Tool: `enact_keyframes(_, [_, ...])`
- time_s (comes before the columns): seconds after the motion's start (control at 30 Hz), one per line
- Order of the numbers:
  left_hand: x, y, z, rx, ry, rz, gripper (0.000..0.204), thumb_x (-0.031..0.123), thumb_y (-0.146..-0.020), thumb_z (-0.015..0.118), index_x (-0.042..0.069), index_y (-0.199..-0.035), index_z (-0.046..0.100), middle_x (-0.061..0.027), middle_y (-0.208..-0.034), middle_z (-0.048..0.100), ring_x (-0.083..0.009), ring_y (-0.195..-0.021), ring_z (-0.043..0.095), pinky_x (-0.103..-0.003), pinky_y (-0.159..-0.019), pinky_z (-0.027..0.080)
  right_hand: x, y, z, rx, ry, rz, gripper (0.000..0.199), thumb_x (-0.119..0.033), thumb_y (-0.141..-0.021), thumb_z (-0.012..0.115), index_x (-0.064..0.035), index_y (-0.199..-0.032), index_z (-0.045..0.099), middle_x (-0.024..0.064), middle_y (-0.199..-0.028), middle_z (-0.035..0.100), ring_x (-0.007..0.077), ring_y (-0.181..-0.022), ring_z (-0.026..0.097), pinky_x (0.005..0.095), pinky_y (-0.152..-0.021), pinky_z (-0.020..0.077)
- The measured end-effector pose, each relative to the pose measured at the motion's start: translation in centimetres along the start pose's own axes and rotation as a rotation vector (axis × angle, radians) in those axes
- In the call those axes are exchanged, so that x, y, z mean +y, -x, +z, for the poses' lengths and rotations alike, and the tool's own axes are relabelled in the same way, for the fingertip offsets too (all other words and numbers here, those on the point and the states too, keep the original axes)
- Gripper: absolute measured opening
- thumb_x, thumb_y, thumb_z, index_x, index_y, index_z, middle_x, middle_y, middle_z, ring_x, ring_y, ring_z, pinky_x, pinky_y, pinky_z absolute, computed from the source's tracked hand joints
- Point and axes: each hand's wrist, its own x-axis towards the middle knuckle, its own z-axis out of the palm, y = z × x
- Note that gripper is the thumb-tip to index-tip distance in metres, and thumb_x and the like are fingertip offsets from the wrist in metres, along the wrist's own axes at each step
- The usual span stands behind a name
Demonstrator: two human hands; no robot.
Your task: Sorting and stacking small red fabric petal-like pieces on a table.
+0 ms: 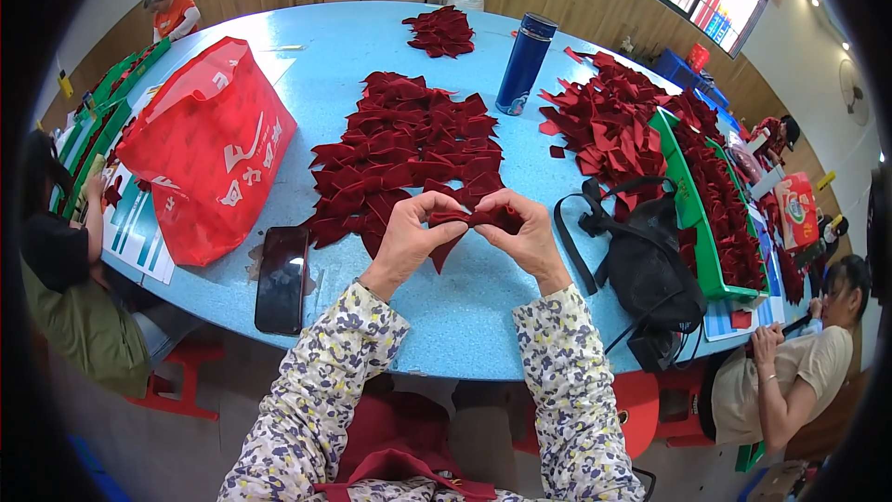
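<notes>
Between my two hands, over the near part of the blue table (446,344), is a dark red fabric bow (497,217). My left hand (415,234) pinches its left side and my right hand (522,234) pinches its right side, thumbs close together at the middle. The fingers partly cover the bow. Just beyond my hands, rows of finished-looking dark red bows (409,144) lie spread on the table, some overlapping. A smaller pile of the same bows (439,32) sits farther off near the far edge.
A red plastic bag (214,158) and a black phone (282,281) lie to the left. At right are a black bag (650,265), a heap of red fabric pieces (609,121) and a green crate (692,214) of bows. A blue bottle (526,65) stands behind. Several people sit around the table.
</notes>
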Motion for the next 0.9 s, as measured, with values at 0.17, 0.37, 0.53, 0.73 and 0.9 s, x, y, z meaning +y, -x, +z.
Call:
enact_keyframes(0.17, [0.1,0.2,0.2,0.008,-0.216,0.111,0.014,-0.002,-0.074,0.069,0.002,-0.086,0.063,-0.0029,-0.088,0.063,-0.0072,-0.081,0.057,-0.022,-0.077,0.046,-0.6,-0.2,0.4,0.001,0.046,-0.091,0.027,0.007,-0.067,0.069,-0.0006,-0.093,0.063,0.0055,-0.092,0.061,0.0128,-0.084,0.060,0.0235,-0.072,0.0484])
enact_keyframes(0.37, [-0.2,0.3,0.3,-0.006,-0.148,0.149,0.012,-0.003,-0.075,0.068,0.002,-0.084,0.061,-0.0027,-0.088,0.063,-0.0074,-0.082,0.058,-0.022,-0.076,0.046,-0.7,-0.2,0.1,-0.021,0.046,-0.125,0.027,0.008,-0.064,0.069,-0.0013,-0.089,0.064,0.0056,-0.091,0.061,0.0147,-0.084,0.061,0.0252,-0.073,0.0488])
enact_keyframes(0.53, [0.4,0.3,0.7,0.019,-0.104,0.104,0.012,-0.004,-0.075,0.067,0.001,-0.083,0.061,-0.0030,-0.088,0.063,-0.0083,-0.083,0.058,-0.022,-0.075,0.047,-0.4,-0.1,0.0,-0.018,0.048,-0.127,0.025,0.008,-0.063,0.069,-0.0024,-0.086,0.064,0.0057,-0.090,0.061,0.0162,-0.084,0.061,0.0269,-0.073,0.0491])
enact_keyframes(0.73, [0.9,0.6,0.8,0.005,-0.308,0.170,0.011,-0.005,-0.075,0.066,0.000,-0.083,0.061,-0.0037,-0.088,0.062,-0.0094,-0.083,0.059,-0.023,-0.075,0.047,-0.5,-0.2,0.0,-0.024,0.102,-0.171,0.026,0.008,-0.063,0.069,-0.0024,-0.087,0.064,0.0060,-0.090,0.061,0.0166,-0.084,0.061,0.0266,-0.073,0.0493])
enact_keyframes(0.9, [0.0,0.3,0.5,0.002,-0.364,0.322,0.009,-0.004,-0.076,0.065,0.000,-0.083,0.061,-0.0025,-0.086,0.063,-0.0088,-0.080,0.058,-0.023,-0.074,0.046,-0.3,-0.2,0.3,-0.029,0.032,-0.144,0.024,0.006,-0.066,0.069,-0.0013,-0.088,0.063,0.0044,-0.089,0.062,0.0121,-0.081,0.060,0.0237,-0.071,0.0487])
